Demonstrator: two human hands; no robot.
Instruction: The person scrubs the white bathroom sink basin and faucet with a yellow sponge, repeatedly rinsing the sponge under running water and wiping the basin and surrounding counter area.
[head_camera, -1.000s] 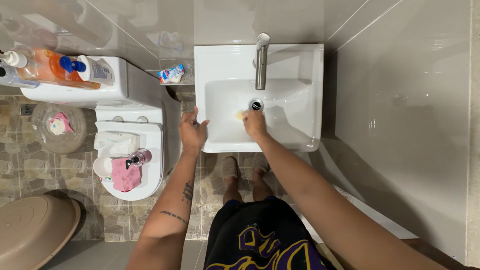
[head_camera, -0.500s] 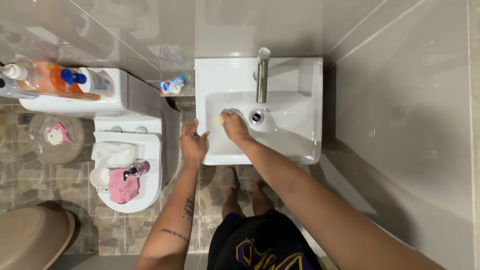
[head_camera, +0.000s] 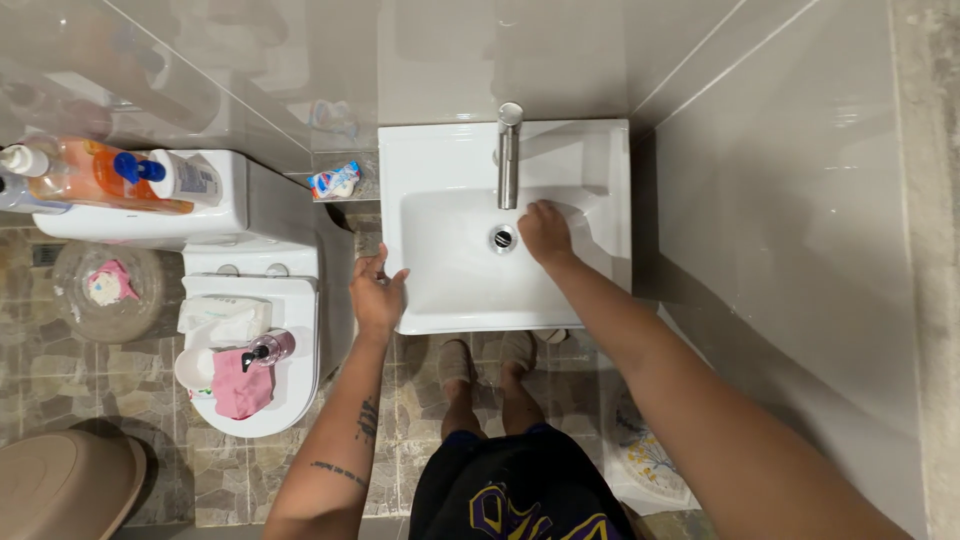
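Sink (head_camera: 600, 150): our right hand (head_camera: 545, 235) presses curled inside the basin beside the drain (head_camera: 502, 238); left hand (head_camera: 377, 295), fingers spread, braces its front-left edge.

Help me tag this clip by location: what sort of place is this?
A small bathroom, most likely in a home. A white sink with a tap hangs on a tiled wall, a toilet stands beside it, and the right hand is in the basin.
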